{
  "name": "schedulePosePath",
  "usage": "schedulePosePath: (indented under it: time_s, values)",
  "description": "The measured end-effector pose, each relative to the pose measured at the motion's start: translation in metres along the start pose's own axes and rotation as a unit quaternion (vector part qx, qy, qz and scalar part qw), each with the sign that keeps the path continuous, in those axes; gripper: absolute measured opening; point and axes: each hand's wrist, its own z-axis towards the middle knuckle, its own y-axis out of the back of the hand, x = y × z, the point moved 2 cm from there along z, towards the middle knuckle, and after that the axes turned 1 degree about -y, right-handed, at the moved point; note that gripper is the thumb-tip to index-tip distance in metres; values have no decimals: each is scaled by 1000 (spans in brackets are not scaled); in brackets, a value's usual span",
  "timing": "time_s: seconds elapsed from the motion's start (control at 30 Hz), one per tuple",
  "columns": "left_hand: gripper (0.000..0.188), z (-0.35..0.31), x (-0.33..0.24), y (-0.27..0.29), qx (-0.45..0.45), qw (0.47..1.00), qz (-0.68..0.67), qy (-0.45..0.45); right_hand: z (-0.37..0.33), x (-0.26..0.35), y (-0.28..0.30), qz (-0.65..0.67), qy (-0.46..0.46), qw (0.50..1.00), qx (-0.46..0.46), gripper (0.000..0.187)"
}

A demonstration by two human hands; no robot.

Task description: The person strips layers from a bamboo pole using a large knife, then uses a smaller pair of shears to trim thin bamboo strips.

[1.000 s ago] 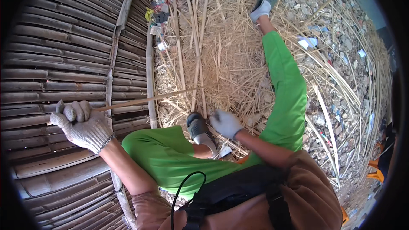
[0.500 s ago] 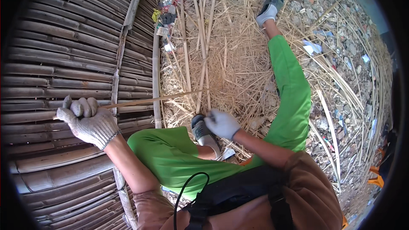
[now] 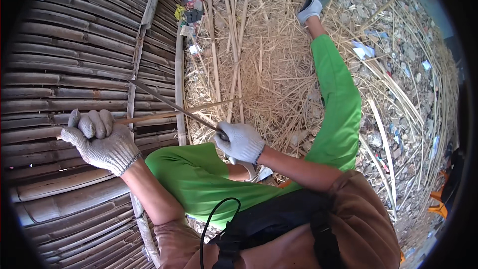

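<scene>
My left hand [image 3: 102,142], in a knitted glove, is closed around one end of a thin bamboo strip [image 3: 214,103], held out in front of the bamboo wall. The strip runs right, over the littered ground. In front of my body, my gloved right hand [image 3: 241,142] grips the handle of a long, narrow, dark-bladed knife [image 3: 158,96]. Its blade slants up and left, crossing the strip in view; whether they touch I cannot tell. My bent left leg [image 3: 184,164] in green trousers lies beneath the hands.
The slatted bamboo wall [image 3: 59,94] fills the left side. Long bamboo strips [image 3: 234,45] lie on straw-like shavings [image 3: 279,69] ahead. My right leg [image 3: 336,89] stretches forward; more strips [image 3: 393,89] and rubble lie to its right. Something orange [image 3: 438,206] stands at the right edge.
My right hand has moved left and turned, and the knife blade now shows, pointing up and left across the strip. My left hand still holds the strip, almost unmoved.
</scene>
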Motion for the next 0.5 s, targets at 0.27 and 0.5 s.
schedulePosePath:
  time_s: [0.27,0.5]
  values:
    - [36,-15,-12,20,28,999,-23,8,-15,18,-9,-2,-60,998,28,28]
    - [45,-45,-14,-13,59,998,-27,-4,-6,76,25,-10,-2,1000,28,30]
